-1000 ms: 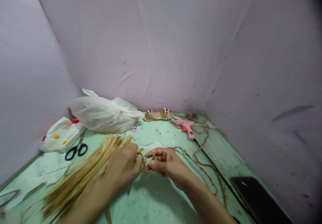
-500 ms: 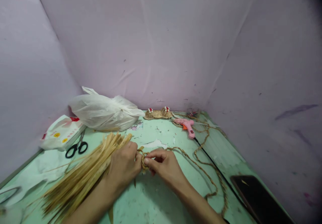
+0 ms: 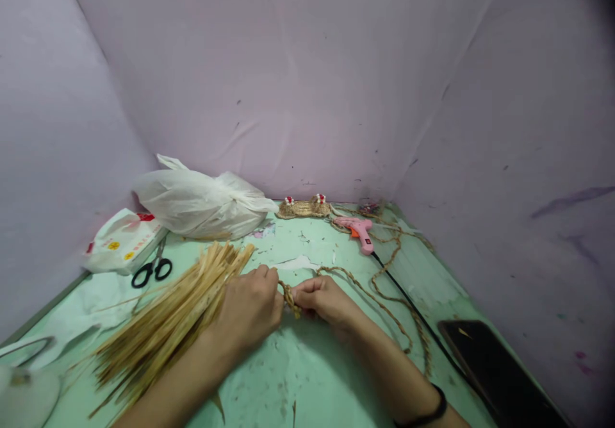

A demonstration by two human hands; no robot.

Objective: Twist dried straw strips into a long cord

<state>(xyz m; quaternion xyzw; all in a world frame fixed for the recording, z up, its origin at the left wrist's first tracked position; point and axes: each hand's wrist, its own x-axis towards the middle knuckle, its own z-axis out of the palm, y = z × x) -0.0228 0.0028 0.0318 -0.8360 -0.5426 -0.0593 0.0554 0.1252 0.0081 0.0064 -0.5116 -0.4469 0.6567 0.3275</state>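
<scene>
Between my two hands, just above the green table (image 3: 259, 377), is a short loop of twisted straw cord (image 3: 289, 298). My left hand (image 3: 254, 303) is closed on its left end, knuckles up, hiding that part. With thumb and fingers, my right hand (image 3: 327, 301) pinches the cord's right side. A longer length of the cord trails behind my right hand across the table. Under and beside my left forearm lies a fanned bundle of dry straw strips (image 3: 177, 325).
At the back are a white plastic bag (image 3: 206, 204), a woven straw piece (image 3: 305, 208) with red-and-white beads and a pink glue gun (image 3: 358, 229) with a black cable. Scissors (image 3: 154, 269) and a tissue pack (image 3: 122, 242) lie left. A dark phone (image 3: 494, 370) lies right.
Both hands have shifted slightly right in view with the cord loop. More of the loop shows between them now, its lower end hanging down. A dark band on my right wrist has come into view.
</scene>
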